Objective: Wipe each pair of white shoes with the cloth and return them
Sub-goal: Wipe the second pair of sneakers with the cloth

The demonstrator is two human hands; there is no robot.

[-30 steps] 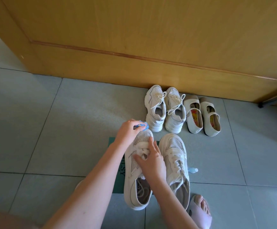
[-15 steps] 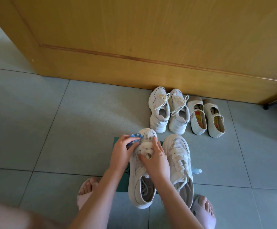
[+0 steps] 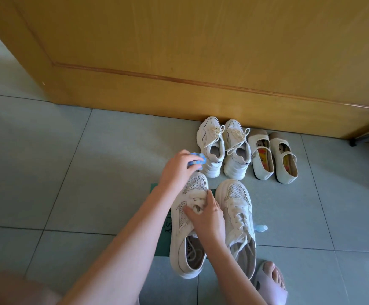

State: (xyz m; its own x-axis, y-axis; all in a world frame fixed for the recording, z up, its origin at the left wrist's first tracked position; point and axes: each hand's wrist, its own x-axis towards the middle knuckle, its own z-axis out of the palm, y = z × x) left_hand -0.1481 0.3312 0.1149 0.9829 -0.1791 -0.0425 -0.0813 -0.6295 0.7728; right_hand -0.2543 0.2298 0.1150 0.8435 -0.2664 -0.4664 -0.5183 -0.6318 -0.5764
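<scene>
A large pair of white mesh sneakers stands on the floor in front of me. My right hand (image 3: 206,213) presses down on the laces of the left sneaker (image 3: 187,230) and grips them. My left hand (image 3: 178,169) holds a bunched blue cloth (image 3: 44,160) just above that sneaker's toe. The right sneaker (image 3: 238,216) stands beside it, untouched. Behind them, against the wooden panel, stand a smaller pair of white lace-up sneakers (image 3: 223,148) and a pair of cream strap shoes (image 3: 273,158).
A green mat (image 3: 165,230) lies under the large sneakers. A small pale blue object (image 3: 260,228) lies right of them. My foot in a pink slipper (image 3: 271,282) is at the bottom right. A yellow wooden panel (image 3: 201,62) rises behind; grey floor tiles spread left.
My left hand with the cloth moved from the left side of the sneaker's front up to its toe tip. My right hand stayed on the laces. The camera shifted slightly.
</scene>
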